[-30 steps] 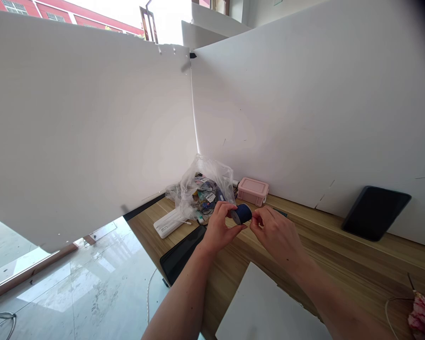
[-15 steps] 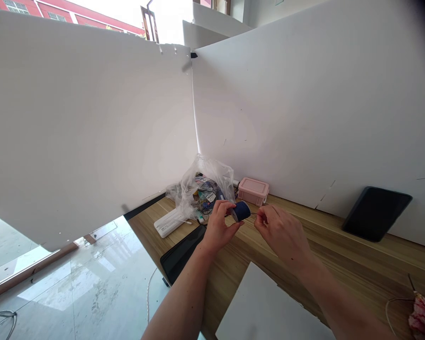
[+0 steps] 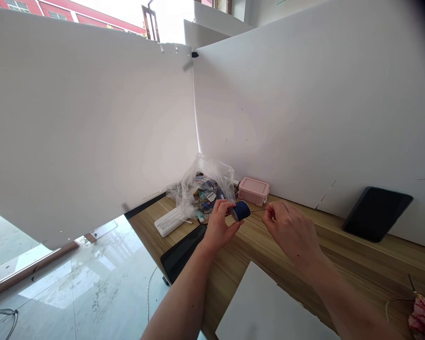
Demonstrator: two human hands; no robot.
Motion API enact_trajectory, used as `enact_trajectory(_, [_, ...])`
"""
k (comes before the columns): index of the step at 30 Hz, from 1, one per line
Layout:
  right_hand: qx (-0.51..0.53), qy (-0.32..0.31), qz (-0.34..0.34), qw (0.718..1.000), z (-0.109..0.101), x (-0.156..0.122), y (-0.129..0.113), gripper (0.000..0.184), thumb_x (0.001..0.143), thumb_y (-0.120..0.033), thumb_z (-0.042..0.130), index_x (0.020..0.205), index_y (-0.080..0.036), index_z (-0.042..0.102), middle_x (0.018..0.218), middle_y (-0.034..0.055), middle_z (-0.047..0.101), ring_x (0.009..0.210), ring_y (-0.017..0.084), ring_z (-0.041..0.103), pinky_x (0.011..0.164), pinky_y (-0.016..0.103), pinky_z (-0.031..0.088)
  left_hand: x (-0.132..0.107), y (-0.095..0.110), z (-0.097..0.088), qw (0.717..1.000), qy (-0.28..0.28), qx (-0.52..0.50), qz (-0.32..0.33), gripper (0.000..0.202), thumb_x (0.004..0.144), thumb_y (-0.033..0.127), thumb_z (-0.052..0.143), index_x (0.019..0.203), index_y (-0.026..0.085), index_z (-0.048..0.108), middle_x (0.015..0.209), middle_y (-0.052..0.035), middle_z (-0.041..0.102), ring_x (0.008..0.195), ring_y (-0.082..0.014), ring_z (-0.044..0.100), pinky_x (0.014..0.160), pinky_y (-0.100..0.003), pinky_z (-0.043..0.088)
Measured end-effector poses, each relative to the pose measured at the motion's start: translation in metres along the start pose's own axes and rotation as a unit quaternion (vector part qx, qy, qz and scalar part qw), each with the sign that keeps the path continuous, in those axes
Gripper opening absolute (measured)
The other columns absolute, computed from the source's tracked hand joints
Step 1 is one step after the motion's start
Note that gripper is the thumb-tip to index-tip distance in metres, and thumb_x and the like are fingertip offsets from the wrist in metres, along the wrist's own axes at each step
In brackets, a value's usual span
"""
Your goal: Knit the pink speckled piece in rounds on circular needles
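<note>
My left hand (image 3: 220,224) is closed around a small dark blue spool (image 3: 241,210), held above the wooden desk (image 3: 354,264). A thin thread (image 3: 258,210) runs from the spool to my right hand (image 3: 293,232), whose fingertips pinch its end a short way to the right of the spool. Both forearms reach in from the bottom of the view.
Behind the hands lie a clear plastic bag of small items (image 3: 202,189), a pink lidded box (image 3: 253,191) and a white case (image 3: 170,222). A black tablet (image 3: 182,253) lies at the desk's left edge, a dark one (image 3: 375,212) leans on the white partition (image 3: 304,104). A white sheet (image 3: 265,311) lies near me.
My right hand has moved to the right, away from the spool, drawing a length of thread out. My left hand has kept the spool nearly still.
</note>
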State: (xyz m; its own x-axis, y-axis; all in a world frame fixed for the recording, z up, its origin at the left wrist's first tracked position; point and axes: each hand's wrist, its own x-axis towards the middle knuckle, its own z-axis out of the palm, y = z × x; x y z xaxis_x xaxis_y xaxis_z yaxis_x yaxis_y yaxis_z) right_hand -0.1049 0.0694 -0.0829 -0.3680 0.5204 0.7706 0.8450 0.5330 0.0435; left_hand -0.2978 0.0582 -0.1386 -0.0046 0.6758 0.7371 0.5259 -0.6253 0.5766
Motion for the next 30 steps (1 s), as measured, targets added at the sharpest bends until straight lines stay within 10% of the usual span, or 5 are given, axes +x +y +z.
enact_trajectory(13, [0.068, -0.031, 0.03, 0.997, -0.007, 0.004, 0.008, 0.015, 0.091, -0.02, 0.041, 0.076, -0.022, 0.046, 0.071, 0.0033, 0.058, 0.061, 0.017, 0.053, 0.055, 0.03, 0.038, -0.001, 0.003, -0.002, 1.0, -0.01, -0.007, -0.014, 0.042, 0.076, 0.025, 0.072, 0.111, 0.021, 0.048, 0.106, -0.0065, 0.052, 0.085, -0.0162, 0.056, 0.076, -0.033, 0.053])
enact_trajectory(21, [0.269, -0.125, 0.113, 0.948, -0.005, 0.006, 0.009, 0.038, 0.093, -0.042, 0.048, 0.125, -0.022, 0.051, 0.113, 0.012, 0.065, 0.094, 0.024, 0.063, 0.06, 0.03, 0.049, -0.002, 0.002, -0.001, 1.0, -0.016, -0.018, -0.02, 0.042, 0.078, 0.027, 0.07, 0.113, 0.02, 0.047, 0.104, -0.0066, 0.053, 0.083, -0.0156, 0.058, 0.075, -0.031, 0.052])
enact_trajectory(30, [0.285, -0.138, 0.109, 0.942, -0.003, 0.006, 0.004, 0.019, 0.088, -0.029, 0.049, 0.074, -0.022, 0.061, 0.079, 0.0046, 0.068, 0.082, 0.023, 0.06, 0.069, 0.034, 0.044, -0.001, 0.005, -0.002, 0.999, -0.035, -0.032, -0.01, 0.042, 0.078, 0.028, 0.07, 0.112, 0.021, 0.047, 0.103, -0.0066, 0.052, 0.081, -0.0148, 0.057, 0.074, -0.032, 0.053])
